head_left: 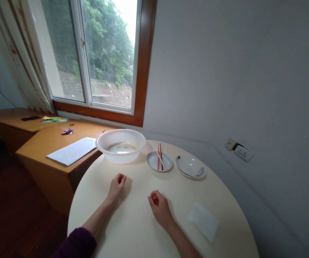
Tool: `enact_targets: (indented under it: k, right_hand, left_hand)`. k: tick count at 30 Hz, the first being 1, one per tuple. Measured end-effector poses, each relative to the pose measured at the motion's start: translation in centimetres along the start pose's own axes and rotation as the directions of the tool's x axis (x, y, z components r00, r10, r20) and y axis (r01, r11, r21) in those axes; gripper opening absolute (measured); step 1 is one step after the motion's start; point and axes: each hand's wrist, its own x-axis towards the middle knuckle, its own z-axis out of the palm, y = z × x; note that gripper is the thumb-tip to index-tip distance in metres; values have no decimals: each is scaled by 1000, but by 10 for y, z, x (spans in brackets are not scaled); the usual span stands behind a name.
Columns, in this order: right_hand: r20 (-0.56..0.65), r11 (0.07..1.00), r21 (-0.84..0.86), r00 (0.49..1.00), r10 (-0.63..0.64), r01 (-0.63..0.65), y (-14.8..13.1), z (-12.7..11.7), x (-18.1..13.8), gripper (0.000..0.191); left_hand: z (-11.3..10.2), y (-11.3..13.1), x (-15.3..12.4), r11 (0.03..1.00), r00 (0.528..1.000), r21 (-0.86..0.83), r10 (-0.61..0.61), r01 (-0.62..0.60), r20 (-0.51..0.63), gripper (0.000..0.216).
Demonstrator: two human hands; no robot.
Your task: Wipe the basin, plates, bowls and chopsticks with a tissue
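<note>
My left hand [117, 186] rests on the round cream table [140, 233], its fingers curled into a loose fist with nothing visible in them. My right hand [159, 206] lies to its right, also curled, and I see nothing in its fingers. Beyond the left hand stands a translucent white basin [120, 157] with something pale blue at its bottom. A small grey plate [151, 163] behind the right hand carries several chopsticks [158, 157], some red or dark and some light wood. To the right of that plate are stacked white dishes [190, 166]. A white cloth or tissue [204, 222] lies right of my right forearm.
A wooden desk [44, 143] adjoins the table on the left. On it are a white paper stack [72, 150], a small bunch of pens or markers [67, 132] and coloured papers [53, 119]. Behind the table are a wall with a socket [243, 153] and a window [106, 53].
</note>
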Motion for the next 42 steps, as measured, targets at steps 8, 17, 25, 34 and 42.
enact_targets:
  k: [8,17,25,34,42]
  right_hand:
    - [-71,983,-136,988,-136,125,-11,-18,-15,18]
    - [-202,812,-581,957,-209,55,-3,-97,-56,19]
    - [-266,533,-813,964,18,-235,61,-137,-99,32]
    - [-152,585,-745,936,317,-320,38,-150,-87,35]
    - [-214,702,-689,976,39,-179,-24,-199,-31,24]
  left_hand:
    - [4,0,-4,1000,999,-10,-18,17,-31,31]
    - [2,4,-6,999,999,35,9,-10,45,34]
    - [0,-3,-3,1000,999,11,0,0,42,36]
    - [4,-2,-5,998,998,-52,-34,37,48,37]
    - [7,-6,-5,995,997,-84,-51,56,62,33]
